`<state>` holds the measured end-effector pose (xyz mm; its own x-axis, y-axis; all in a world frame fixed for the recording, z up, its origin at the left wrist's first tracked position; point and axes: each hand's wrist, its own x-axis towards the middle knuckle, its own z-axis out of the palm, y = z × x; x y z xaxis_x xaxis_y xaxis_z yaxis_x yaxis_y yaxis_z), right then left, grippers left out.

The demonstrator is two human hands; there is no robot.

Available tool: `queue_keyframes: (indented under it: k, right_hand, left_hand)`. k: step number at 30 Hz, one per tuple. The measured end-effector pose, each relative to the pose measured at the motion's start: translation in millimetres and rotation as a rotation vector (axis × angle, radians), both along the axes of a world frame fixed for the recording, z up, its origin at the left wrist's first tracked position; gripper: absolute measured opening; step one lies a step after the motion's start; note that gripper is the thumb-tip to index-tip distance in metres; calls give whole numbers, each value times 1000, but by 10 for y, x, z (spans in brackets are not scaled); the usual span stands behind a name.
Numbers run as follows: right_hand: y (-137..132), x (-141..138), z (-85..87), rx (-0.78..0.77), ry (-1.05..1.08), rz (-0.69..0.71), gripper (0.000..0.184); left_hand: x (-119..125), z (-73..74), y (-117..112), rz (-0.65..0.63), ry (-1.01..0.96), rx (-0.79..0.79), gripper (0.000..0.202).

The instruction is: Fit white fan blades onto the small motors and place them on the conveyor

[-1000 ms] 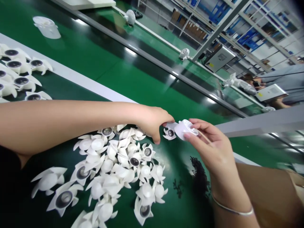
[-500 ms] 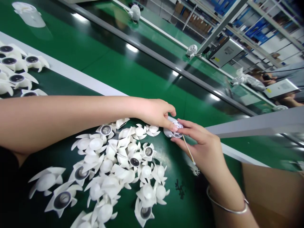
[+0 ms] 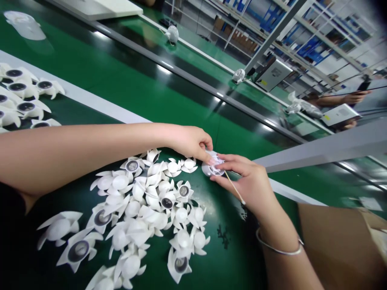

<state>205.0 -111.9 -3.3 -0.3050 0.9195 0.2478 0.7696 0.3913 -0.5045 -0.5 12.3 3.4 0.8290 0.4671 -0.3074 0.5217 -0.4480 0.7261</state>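
Observation:
My left hand [image 3: 189, 143] reaches in from the left, its fingertips on the rim of a white plastic fan impeller [image 3: 213, 166]. My right hand [image 3: 249, 179] holds the same impeller from the right, with a thin pale stick [image 3: 234, 187] between its fingers. The stick's tip slants down and away from the impeller. Below my left forearm, a loose pile of similar white impellers [image 3: 142, 205] lies on the green belt [image 3: 121, 82], several with dark round hubs.
More impellers [image 3: 22, 90] lie at the far left beyond a white strip [image 3: 90, 98]. A grey rail [image 3: 320, 147] crosses at right, above a cardboard box [image 3: 335, 241]. A person's arm [image 3: 344, 98] shows across a further green belt [image 3: 193, 66]. Dark specks [image 3: 223, 236] mark the near belt.
The impeller has turned from being held up on edge to lying flatter between my hands. The thin stick now shows clearly in my right hand. Both hands have shifted slightly left.

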Motion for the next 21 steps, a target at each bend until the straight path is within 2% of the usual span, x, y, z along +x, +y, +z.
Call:
queue_keyframes:
  k: [2,5,8,10,11,13,16,18,21]
  right_hand:
    - [1,65,-29,-3,-28,25,16]
    - [16,112,-99,130,-98,-148,32]
    - [-8,73,-78,290,-256,-286,50]
    - [-62,18,3,314,-345,-241,39]
    - [-95,-11,50,286,-357,-191,29]
    - [-162,-61,125,135,-327,-83,14]
    - [-225,-111,143,-133,-286,4,12]
    - [-237,-129,104,-191,-309,0,13]
    - [-242,-152,37,-191,-357,4,17]
  left_hand:
    - [-54,106,-37,-12,57,55,66]
    - [-120,239,-72,-17,158,173,64]
    - [-136,253,-66,-128,188,172,51]
    - [-128,216,-54,-211,157,144,41]
    - [-124,198,-50,-241,134,140,37]
    - [-119,173,-53,-272,88,144,32]
    - [-122,160,-70,-289,55,141,26]
    - [-116,139,-78,-298,26,143,26]
    - [-70,75,-98,-302,-120,220,22]
